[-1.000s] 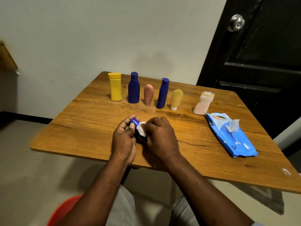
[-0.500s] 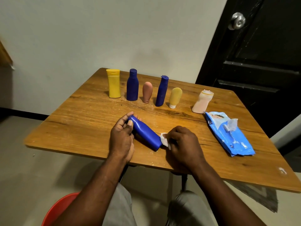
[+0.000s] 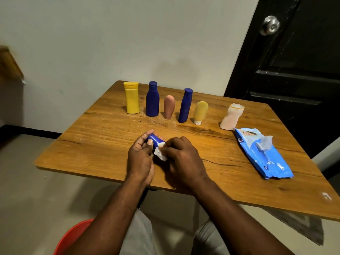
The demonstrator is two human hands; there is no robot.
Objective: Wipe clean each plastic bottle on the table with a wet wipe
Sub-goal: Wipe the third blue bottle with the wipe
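1. While the left hand (image 3: 140, 159) grips the blue bottle (image 3: 155, 140) by its cap end at centre frame, over the table (image 3: 95, 144), the right hand (image 3: 184, 159) pinches a wet wipe (image 3: 160, 155) against the bottle's body.
2. Judged best practice: steady the cap end, draw the wipe along the full length, turn the bottle between strokes.
3. Both hands hide most of the bottle; whether it rests on the table cannot be told.
4. At upper centre stand six more bottles (image 3: 168, 107) in a row; a wipes pack (image 3: 263, 157) lies at right.
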